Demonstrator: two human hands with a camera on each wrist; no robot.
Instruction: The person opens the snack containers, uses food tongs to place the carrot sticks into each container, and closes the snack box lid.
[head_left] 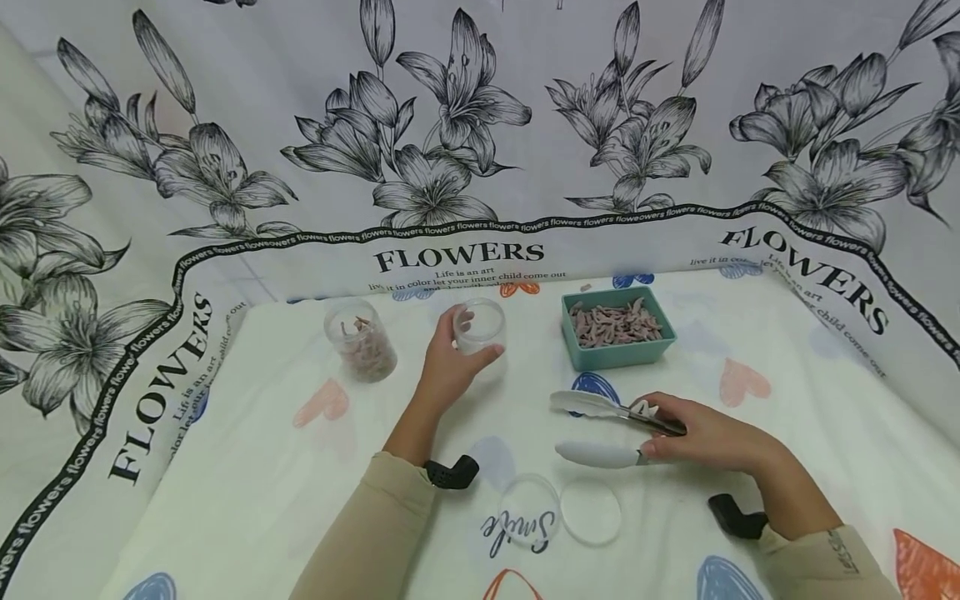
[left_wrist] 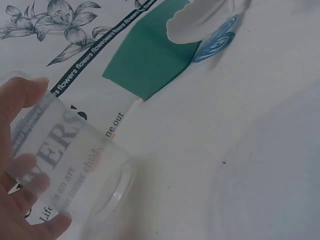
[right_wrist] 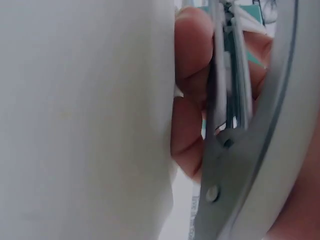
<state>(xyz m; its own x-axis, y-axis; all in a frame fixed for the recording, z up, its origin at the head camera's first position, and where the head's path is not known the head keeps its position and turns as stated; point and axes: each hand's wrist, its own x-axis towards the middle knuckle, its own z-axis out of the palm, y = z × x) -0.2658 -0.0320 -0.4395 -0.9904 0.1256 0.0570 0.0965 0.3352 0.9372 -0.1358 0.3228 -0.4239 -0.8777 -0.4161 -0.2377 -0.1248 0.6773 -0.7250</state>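
Note:
My left hand (head_left: 444, 371) grips a clear plastic jar (head_left: 480, 327), thumb on one side and fingers on the other. In the left wrist view the printed cloth shows through the jar (left_wrist: 85, 155), with nothing seen inside. My right hand (head_left: 712, 435) holds metal tongs (head_left: 596, 454) with pale tips, their arms spread apart and nothing between them. Beyond the tongs stands a teal box (head_left: 622, 357) filled with small brownish-grey pieces (head_left: 617, 323). In the right wrist view, fingers wrap the hinge end of the tongs (right_wrist: 215, 175).
A second clear jar (head_left: 365, 348), holding similar pieces, stands left of my left hand. Two round clear lids (head_left: 529, 510) lie side by side near the front. White cloth printed with hearts covers the table (head_left: 262, 467); a flower-printed curtain (head_left: 465, 192) hangs behind it.

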